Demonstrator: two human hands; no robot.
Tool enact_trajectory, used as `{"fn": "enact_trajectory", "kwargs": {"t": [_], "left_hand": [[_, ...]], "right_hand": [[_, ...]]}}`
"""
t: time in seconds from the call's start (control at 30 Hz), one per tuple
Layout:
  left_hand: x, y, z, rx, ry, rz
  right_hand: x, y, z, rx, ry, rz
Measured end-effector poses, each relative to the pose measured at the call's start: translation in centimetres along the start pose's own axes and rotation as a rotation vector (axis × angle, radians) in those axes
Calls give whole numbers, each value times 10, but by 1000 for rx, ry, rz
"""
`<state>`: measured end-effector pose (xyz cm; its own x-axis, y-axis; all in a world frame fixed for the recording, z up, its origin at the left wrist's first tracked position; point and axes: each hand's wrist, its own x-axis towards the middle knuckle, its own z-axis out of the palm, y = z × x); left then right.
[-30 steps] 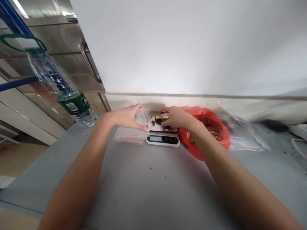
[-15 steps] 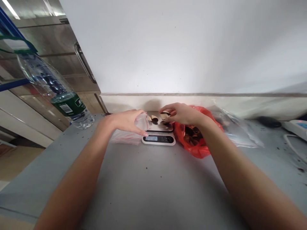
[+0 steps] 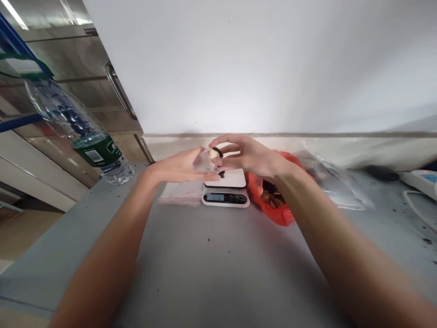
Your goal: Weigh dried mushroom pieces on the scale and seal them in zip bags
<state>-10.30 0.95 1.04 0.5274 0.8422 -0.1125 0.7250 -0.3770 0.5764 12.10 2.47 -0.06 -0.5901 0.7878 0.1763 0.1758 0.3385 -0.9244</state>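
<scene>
My left hand (image 3: 182,166) is closed on a small clear zip bag (image 3: 204,161), its mouth turned to the right above the scale. My right hand (image 3: 249,156) pinches a few pale, dark-edged curved pieces (image 3: 215,154) at the bag's mouth; their exact kind is unclear. Below both hands stands a white kitchen scale (image 3: 234,178) with a lit display. A small dark piece (image 3: 221,174) shows over its plate, though I cannot tell whether it rests there. Beside the scale, a red plastic bag (image 3: 285,216) lies open with brown pieces inside, partly behind my right forearm.
Flat zip bags (image 3: 179,195) lie left of the scale. Clear plastic bags (image 3: 344,187) lie at right, near a black object (image 3: 382,173) and a white device (image 3: 421,182). A large water bottle (image 3: 99,150) stands at left. A white wall (image 3: 256,68) closes off the back.
My right hand has lifted pieces off the scale plate and moved left to the zip bag's mouth. The plate shows far fewer pieces, and the display reads a lower number.
</scene>
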Motion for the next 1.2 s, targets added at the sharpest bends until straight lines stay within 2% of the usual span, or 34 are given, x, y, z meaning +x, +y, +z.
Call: {"fn": "enact_trajectory", "kwargs": {"t": [0.17, 0.3, 0.37, 0.43, 0.5, 0.57, 0.63, 0.7, 0.87, 0.97, 1.2], "left_hand": [[-2, 1, -2, -5, 22, 38], [-6, 3, -6, 43, 22, -59], [-8, 4, -8, 62, 24, -66], [-9, 4, -10, 75, 25, -95], [-12, 5, -13, 82, 26, -143], [-15, 5, -17, 84, 39, -168], [-19, 6, -20, 93, 61, -183], [-22, 8, -23, 117, 72, -218], [-27, 9, -26, 153, 61, -252], [-27, 8, -25, 153, 43, -254], [-23, 0, -22, 129, 58, -187]], "right_hand": [[-3, -8, 2, -51, -116, -109], [-6, -11, 3, -23, -70, -99], [-5, -11, 5, -29, -18, -101], [-3, -11, 7, -89, 101, -97], [0, -9, 8, -257, 273, -42], [3, -5, 10, -471, 354, 79], [4, 1, 14, -656, 273, 216], [5, 9, 21, -801, 131, 276], [7, 27, 45, -1019, -89, 165], [8, 30, 48, -1049, -115, 131], [6, 24, 29, -956, -119, 98]]}}
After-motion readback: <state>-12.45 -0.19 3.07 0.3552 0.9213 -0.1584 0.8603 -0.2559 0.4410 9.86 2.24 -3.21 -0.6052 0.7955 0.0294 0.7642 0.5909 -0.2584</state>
